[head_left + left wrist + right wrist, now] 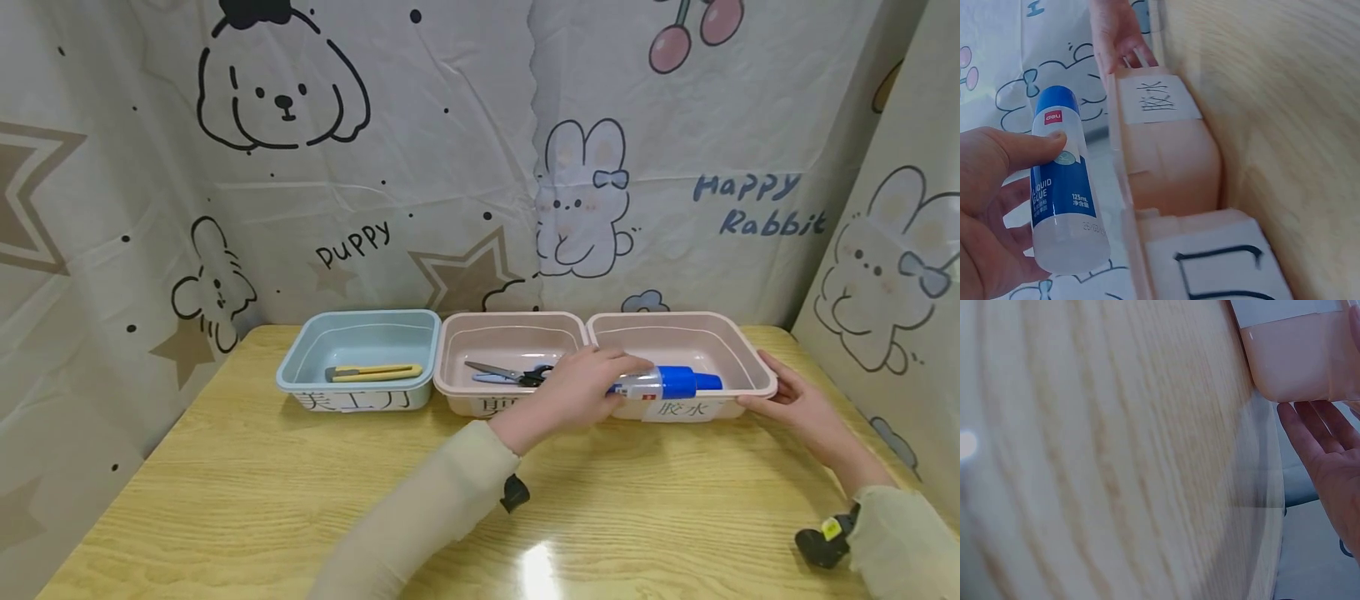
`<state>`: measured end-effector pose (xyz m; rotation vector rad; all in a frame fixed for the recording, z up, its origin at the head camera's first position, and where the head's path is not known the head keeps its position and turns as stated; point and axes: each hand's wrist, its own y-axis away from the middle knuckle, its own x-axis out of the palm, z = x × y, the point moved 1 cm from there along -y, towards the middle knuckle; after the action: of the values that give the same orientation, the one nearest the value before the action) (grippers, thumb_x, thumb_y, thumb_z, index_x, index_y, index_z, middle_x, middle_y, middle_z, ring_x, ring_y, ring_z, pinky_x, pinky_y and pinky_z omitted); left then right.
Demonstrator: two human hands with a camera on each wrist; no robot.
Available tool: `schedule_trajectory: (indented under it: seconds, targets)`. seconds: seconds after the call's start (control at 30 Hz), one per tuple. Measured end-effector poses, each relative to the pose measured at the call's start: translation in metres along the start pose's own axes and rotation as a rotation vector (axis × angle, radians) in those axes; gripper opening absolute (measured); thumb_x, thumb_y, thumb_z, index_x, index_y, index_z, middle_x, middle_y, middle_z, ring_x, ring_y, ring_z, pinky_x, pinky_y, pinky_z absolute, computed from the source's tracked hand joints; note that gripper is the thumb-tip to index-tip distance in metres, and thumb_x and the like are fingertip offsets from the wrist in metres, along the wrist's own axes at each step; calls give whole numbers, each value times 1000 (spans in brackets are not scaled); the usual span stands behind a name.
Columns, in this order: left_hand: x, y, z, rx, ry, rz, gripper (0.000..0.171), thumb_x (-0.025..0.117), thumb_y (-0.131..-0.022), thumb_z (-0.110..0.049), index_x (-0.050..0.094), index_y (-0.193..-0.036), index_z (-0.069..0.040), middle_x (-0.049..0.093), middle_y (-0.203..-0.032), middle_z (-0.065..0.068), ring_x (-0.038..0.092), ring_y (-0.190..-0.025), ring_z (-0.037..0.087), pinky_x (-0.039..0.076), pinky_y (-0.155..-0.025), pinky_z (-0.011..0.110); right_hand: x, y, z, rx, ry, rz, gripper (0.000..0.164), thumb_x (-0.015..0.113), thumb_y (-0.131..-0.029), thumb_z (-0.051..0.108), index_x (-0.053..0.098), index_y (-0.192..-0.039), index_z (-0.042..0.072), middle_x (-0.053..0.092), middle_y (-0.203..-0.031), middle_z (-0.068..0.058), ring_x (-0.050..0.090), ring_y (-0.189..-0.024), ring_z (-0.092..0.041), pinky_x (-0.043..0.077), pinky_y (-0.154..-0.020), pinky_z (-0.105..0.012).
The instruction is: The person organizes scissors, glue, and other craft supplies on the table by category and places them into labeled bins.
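My left hand (573,383) grips a clear liquid glue bottle (1063,187) with a blue cap and label. In the head view the bottle lies nearly level over the right pink bin (675,323), cap to the right. The left wrist view shows my thumb across its label and my fingers behind. My right hand (798,417) holds the same bin's front right corner, thumb at the front rim and fingers along the end wall. In the right wrist view those fingers (1329,428) reach up to the bin's end.
A middle pink bin (510,320) holds scissors (498,372), partly behind my left hand. The blue bin (360,317) at the left contains a yellow utility knife (378,372). All three bins carry white labels and stand along the back of the wooden table (285,500), before a printed cloth (465,167).
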<state>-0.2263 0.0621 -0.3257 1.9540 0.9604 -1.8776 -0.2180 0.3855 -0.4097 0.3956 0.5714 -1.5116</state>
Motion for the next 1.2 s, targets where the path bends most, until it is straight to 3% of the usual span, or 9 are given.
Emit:
schedule_trajectory:
  seconds: [0.2,0.4,0.63,0.83,1.2]
  targets:
    - [-2,-25,-2,36,67,-25,48,67,-82,-19,52,-128,-22,57,-123,-10,53,-108,6,43,-88,17,1,-1,-1,22,20,7,83,61,-88,27,5,-148,15,28,-138,-34,37,-90,22,41,-70,-3]
    - [2,-48,-4,41,73,30,50,66,-84,-23,50,-131,-25,55,-126,-12,53,-109,3,40,-92,14,-1,-1,-1,23,27,6,83,61,-88,27,5,-148,15,29,-137,-33,37,-89,23,41,-70,-3]
    - [11,-67,-5,-29,143,84,51,65,-85,-25,47,-133,-29,51,-129,-16,50,-111,0,39,-92,13,-1,-1,2,43,51,15,84,60,-88,30,3,-147,16,28,-137,-36,35,-88,22,40,-68,-2]
    - [26,-76,-5,-50,153,96,52,65,-84,-25,47,-133,-30,49,-131,-17,48,-115,-1,36,-95,11,1,-2,0,46,37,15,84,60,-88,30,3,-147,16,26,-137,-37,34,-88,22,40,-68,-2]
    - [45,-78,3,-137,210,111,47,65,-85,-26,51,-130,-27,52,-129,-12,47,-116,3,36,-96,13,1,-2,-3,23,28,-1,83,61,-87,28,5,-148,17,24,-139,-35,35,-90,23,40,-70,-1]
